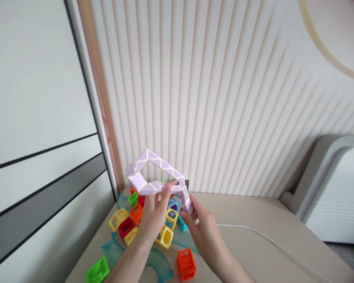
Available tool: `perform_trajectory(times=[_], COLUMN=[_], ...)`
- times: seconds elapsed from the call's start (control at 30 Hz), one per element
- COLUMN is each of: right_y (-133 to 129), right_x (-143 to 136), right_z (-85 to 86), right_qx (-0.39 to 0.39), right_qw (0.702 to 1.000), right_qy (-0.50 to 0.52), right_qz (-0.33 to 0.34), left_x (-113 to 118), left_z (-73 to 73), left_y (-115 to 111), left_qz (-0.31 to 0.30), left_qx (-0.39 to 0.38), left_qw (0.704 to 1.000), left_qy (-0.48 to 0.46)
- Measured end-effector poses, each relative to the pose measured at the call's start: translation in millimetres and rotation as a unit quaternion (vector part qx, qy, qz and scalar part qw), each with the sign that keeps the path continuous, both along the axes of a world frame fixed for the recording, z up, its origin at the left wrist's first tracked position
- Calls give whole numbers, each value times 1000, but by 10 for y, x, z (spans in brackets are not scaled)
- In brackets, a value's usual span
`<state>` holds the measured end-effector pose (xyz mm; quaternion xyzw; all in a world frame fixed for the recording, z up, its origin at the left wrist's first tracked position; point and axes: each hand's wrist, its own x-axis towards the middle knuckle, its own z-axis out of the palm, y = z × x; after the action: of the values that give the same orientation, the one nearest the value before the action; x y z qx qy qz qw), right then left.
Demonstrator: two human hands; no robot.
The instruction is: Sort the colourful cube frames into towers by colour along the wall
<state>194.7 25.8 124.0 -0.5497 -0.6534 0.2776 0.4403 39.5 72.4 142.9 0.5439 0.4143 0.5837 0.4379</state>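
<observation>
A purple folding puzzle [137, 181] with pale edges is held up in the air, bent into a loop with a short tail at its right. My left hand [157, 210] is closed on the lower side of the loop, thumb on top. The tail, pointing downward, is pinched between the thumb and fingers of my right hand [203, 228]. Both hands are close together above the toy blocks, and some of the left fingers are hidden behind the puzzle.
Colourful hollow blocks, among them a yellow block [166, 237], an orange block [186, 264] and a green block [97, 270], lie on the table [242, 259] with translucent blue track pieces [159, 262]. A white cable [261, 234] crosses the right side. A ribbed wall [194, 98] stands behind.
</observation>
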Motion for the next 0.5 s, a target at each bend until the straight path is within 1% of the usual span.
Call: perform_trajectory(times=[0.1,0.17,0.23,0.3,0.37,0.43,0.5], right_y=[-19,-20,-5,18,40,54,60], right_x=[65,79,84,95,113,127,119], right_z=[133,197,224,220,182,106,-7], right_qx=[-9,-42,-87,-109,-86,-23,55], right_qw=[994,981,972,971,978,989,995], right_qy=[85,157,199,202,183,143,70], right_qz=[72,104,92,65,45,17,-35], left_x=[-14,15,82,174,269,338,357], left_z=[20,7,-27,-76,-128,-163,-169], left_y=[1,-25,-73,-130,-177,-203,-216], left_qz=[-45,-82,-109,-115,-98,-77,-68], left_qx=[-5,-5,-7,-16,-31,-41,-32], left_qw=[999,996,994,993,995,996,997], left_qy=[17,25,27,11,-12,-20,-11])
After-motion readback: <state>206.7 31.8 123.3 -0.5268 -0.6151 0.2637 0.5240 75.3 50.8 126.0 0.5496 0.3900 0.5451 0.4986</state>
